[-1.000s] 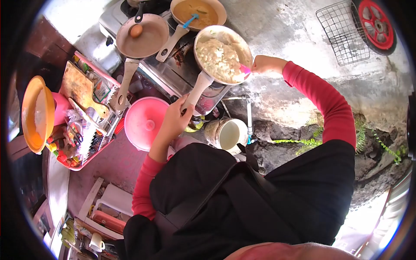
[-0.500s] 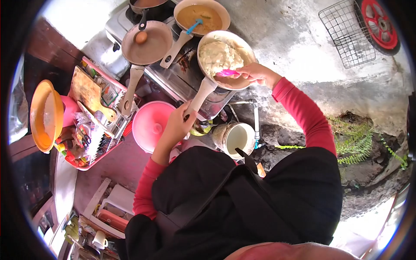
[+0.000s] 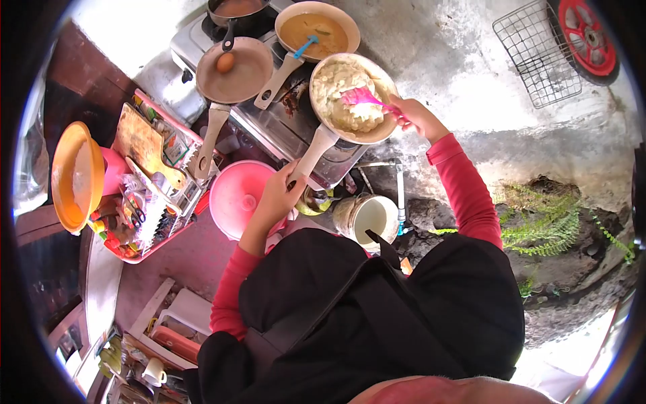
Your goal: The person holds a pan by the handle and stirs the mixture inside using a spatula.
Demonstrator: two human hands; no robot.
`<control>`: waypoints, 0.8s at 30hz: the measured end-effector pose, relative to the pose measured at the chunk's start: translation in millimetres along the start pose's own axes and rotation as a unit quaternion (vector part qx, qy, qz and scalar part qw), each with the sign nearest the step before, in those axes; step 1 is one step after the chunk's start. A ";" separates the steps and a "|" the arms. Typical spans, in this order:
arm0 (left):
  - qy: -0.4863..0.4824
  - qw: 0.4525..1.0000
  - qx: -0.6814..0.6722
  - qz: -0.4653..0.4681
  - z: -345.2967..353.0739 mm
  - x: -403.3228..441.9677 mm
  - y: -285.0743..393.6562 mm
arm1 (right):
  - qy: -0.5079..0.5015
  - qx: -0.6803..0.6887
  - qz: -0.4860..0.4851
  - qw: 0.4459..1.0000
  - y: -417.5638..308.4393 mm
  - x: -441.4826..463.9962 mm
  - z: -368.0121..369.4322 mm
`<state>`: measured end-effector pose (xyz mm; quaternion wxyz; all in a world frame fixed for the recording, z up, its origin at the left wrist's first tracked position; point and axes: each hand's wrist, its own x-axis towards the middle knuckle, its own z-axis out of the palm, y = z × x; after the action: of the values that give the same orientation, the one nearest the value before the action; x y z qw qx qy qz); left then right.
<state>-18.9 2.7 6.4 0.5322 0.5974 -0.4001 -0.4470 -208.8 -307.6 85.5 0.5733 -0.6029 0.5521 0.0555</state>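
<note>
My left hand (image 3: pixel 278 195) is closed round the end of the light handle of a frying pan (image 3: pixel 321 143) on the stove. A pale, lumpy mixture (image 3: pixel 330 84) fills much of that pan. From the pan's right side, my right hand (image 3: pixel 416 119) grips a pink spatula (image 3: pixel 360 96), its blade resting on the mixture. Just behind stands another pan (image 3: pixel 285 21) of orange-brown liquid with a blue utensil (image 3: pixel 306 46) in it. To the left, a third pan (image 3: pixel 235 86) holds one brown egg (image 3: pixel 225 62).
The stove (image 3: pixel 252 131) stands against a stained wall. Below it are a pink bowl (image 3: pixel 225 202) and a white bucket (image 3: pixel 373 219). A dish rack (image 3: pixel 182 222) with a cutting board (image 3: pixel 138 141) and an orange basin (image 3: pixel 91 175) is at the left. A wire basket (image 3: pixel 535 50) hangs upper right.
The pink spatula has moved from the pan's near edge further in over the mixture, and my right hand has shifted slightly right. My left hand keeps hold of the handle.
</note>
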 end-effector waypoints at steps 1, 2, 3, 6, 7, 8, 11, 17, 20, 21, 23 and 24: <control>-0.014 1.000 0.012 -0.016 -1.0 0.7 -0.8 | 0.118 -0.315 -0.106 0.936 -3.0 -3.3 3.9; -0.029 0.999 0.025 -0.031 -1.9 0.5 -1.7 | 0.196 -0.490 -0.261 0.808 5.6 1.2 5.6; -0.029 0.999 0.025 -0.030 -1.4 -0.4 -2.6 | 0.196 -0.491 -0.262 0.808 8.8 5.8 10.7; 0.018 0.999 0.031 0.021 3.1 -0.2 -10.2 | 0.295 -0.620 -0.371 0.625 1.2 15.5 33.3; 0.024 0.999 0.027 0.031 4.3 0.6 -15.1 | 0.296 -0.621 -0.371 0.623 -3.4 14.6 36.9; 0.030 0.998 0.024 0.041 5.0 0.8 -18.1 | 0.306 -0.639 -0.365 0.604 -8.2 13.1 39.1; -0.016 0.998 0.053 -0.037 -2.3 -0.6 2.8 | 0.286 -0.650 -0.291 0.641 -17.1 6.1 40.6; -0.060 0.998 0.030 -0.018 -9.4 -0.2 3.7 | 0.195 -0.470 -0.159 0.846 -13.3 4.3 14.8; 0.008 0.998 0.007 0.067 -0.2 3.0 -16.5 | 0.315 -0.392 -0.171 0.847 -22.5 -27.0 30.3; 0.009 0.998 0.007 0.068 -1.1 3.8 -16.2 | 0.315 -0.393 -0.172 0.847 -26.7 -34.3 34.0; 0.012 0.998 0.018 0.057 -0.8 2.2 -15.5 | 0.333 -0.451 -0.121 0.819 -27.3 -43.3 37.3; 0.011 0.998 0.017 0.055 -0.7 1.3 -14.9 | 0.333 -0.451 -0.119 0.819 -20.0 -38.4 36.5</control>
<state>-17.8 3.3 -8.5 0.5500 0.5882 -0.4345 -0.4035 -188.3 -262.4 112.7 0.0206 -0.8367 0.5466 0.0260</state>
